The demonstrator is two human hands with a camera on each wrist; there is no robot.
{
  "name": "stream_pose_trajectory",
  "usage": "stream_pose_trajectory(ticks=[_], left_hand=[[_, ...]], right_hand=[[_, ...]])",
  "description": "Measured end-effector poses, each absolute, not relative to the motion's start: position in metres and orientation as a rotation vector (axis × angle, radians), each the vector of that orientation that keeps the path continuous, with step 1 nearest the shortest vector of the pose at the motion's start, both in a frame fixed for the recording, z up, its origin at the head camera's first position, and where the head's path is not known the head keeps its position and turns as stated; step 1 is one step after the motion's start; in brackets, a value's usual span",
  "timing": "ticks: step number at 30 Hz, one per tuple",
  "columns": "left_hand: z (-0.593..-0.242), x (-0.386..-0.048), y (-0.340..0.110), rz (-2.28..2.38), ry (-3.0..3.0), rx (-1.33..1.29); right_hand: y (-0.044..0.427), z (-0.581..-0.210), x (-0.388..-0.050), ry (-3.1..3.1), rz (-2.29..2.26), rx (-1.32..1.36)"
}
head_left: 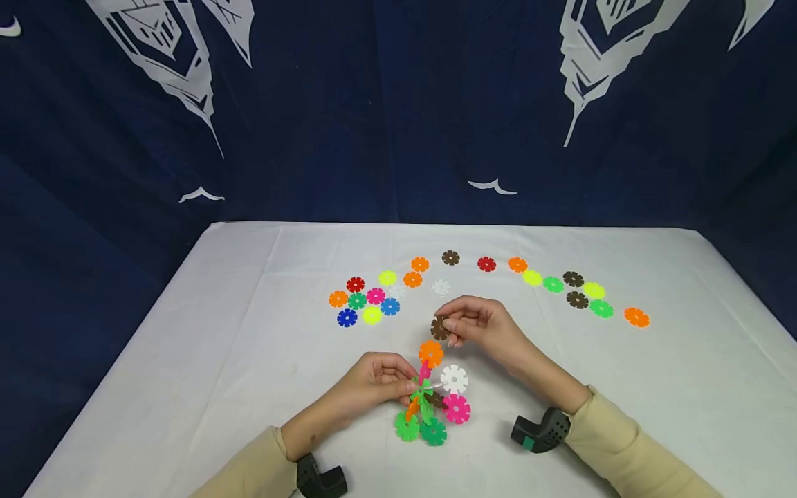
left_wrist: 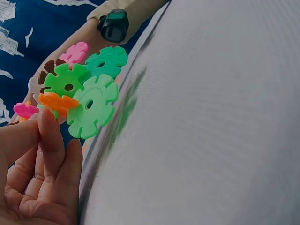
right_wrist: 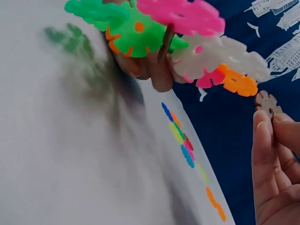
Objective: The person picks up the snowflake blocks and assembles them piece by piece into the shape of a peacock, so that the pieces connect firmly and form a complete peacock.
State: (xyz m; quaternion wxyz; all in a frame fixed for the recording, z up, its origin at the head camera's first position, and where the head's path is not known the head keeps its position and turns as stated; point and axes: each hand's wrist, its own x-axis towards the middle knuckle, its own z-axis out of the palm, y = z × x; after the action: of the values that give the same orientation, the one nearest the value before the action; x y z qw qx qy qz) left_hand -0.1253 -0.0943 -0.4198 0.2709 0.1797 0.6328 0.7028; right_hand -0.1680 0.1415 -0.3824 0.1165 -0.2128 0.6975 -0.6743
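Observation:
A cluster of joined notched discs, with green (head_left: 433, 432), pink (head_left: 457, 409), white (head_left: 454, 379) and orange (head_left: 431, 353) ones, is held by my left hand (head_left: 373, 384), its thumb and fingers pinching near the middle. My right hand (head_left: 482, 325) pinches a brown disc (head_left: 439, 327) just beyond the orange disc. In the right wrist view the brown disc (right_wrist: 268, 104) is close to the tip of the orange disc (right_wrist: 239, 82); whether they touch I cannot tell. The left wrist view shows a light green disc (left_wrist: 93, 107) at the cluster's near end, above my left fingers (left_wrist: 50, 140).
Loose discs lie on the white table (head_left: 249, 387): a group at the left with a blue one (head_left: 347, 317), a row along the back with a red one (head_left: 486, 263), and more at the right, ending in an orange one (head_left: 636, 317). A dark blue curtain (head_left: 349, 124) hangs behind.

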Motion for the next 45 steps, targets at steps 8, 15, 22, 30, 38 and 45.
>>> stream_pose_trajectory(ticks=[8, 15, 22, 30, 38, 45], left_hand=[[-0.42, -0.125, -0.095, 1.909, 1.686, 0.497], [-0.421, -0.124, -0.094, 1.914, 1.678, 0.476], [-0.423, -0.122, -0.093, 1.931, 1.605, 0.484], [-0.424, -0.118, -0.092, 1.951, 1.571, 0.511], [-0.424, -0.116, -0.091, 1.977, 1.561, 0.503], [-0.424, -0.115, -0.091, 1.985, 1.579, 0.463]], right_hand=[[0.139, -0.393, -0.168, 2.002, -2.011, -0.69], [0.137, -0.395, -0.167, 1.978, -2.017, -0.776], [0.137, -0.395, -0.166, 1.984, -2.001, -0.924], [0.138, -0.392, -0.165, 2.012, -1.971, -1.112], [0.143, -0.393, -0.165, 1.975, -1.933, -1.205], [0.141, -0.396, -0.163, 2.001, -1.965, -1.177]])
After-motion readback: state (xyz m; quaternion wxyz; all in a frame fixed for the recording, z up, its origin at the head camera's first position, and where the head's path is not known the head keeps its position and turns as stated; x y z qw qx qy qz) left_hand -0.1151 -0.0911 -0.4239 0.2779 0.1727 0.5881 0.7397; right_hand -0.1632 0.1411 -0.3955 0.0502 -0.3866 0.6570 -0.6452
